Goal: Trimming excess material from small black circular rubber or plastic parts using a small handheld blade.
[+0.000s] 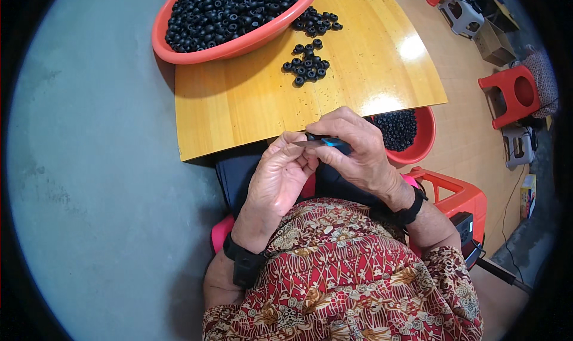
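My right hand (358, 153) grips a small tool with a blue handle (334, 142) and a thin metal blade pointing left. My left hand (280, 177) is curled against it, fingertips pinched at the blade's tip (301, 143); whatever small piece it holds is hidden by the fingers. Both hands hover just below the near edge of a small wooden table (239, 108). A loose pile of small black rubber rings (307, 63) lies on the table beyond my hands.
A large red basin (179, 51) full of black rings sits at the table's far left. A smaller red bowl (425, 144) of rings rests under the table's right corner. Red plastic stools (516, 93) and boxes stand on the right; grey floor spreads left.
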`<state>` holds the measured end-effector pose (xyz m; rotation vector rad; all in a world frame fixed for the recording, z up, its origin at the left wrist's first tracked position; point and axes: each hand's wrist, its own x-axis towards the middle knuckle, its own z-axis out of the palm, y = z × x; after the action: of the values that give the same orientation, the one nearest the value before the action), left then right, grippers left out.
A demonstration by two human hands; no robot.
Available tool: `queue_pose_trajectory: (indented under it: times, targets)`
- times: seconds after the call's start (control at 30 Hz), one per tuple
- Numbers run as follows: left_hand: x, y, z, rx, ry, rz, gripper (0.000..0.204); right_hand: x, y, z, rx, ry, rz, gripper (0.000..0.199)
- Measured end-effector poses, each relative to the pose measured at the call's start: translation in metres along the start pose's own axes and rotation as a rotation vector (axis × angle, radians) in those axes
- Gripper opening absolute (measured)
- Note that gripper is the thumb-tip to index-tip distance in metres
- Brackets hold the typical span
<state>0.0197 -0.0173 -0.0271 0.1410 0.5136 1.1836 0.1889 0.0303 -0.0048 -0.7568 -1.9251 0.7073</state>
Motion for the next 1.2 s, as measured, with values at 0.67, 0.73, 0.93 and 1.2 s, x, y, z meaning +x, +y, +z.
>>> queue_pose_trajectory:
  times: [0.67, 0.73, 0.93, 1.2]
  targets:
    - [0.021, 0.007, 0.03, 0.204, -0.063, -0.009, 0.01, 0.004, 0.002, -0.023, -0.006, 0.102, 0.086, 0.022]
    - [0.027, 0.017, 0.034, 0.324, -0.057, -0.003, 0.016, 0.012, -0.003, -0.041, -0.097, 0.158, 0.123, 0.022]
    - [0.059, 0.054, 0.024, 0.675, 0.079, 0.282, 0.015, 0.013, 0.023, -0.139, -0.139, 0.768, 0.07, 0.017]
    - [0.101, 0.067, -0.002, 1.15, 0.22, 0.591, 0.013, -0.043, 0.092, -0.222, -0.824, 0.86, 0.359, 0.017]
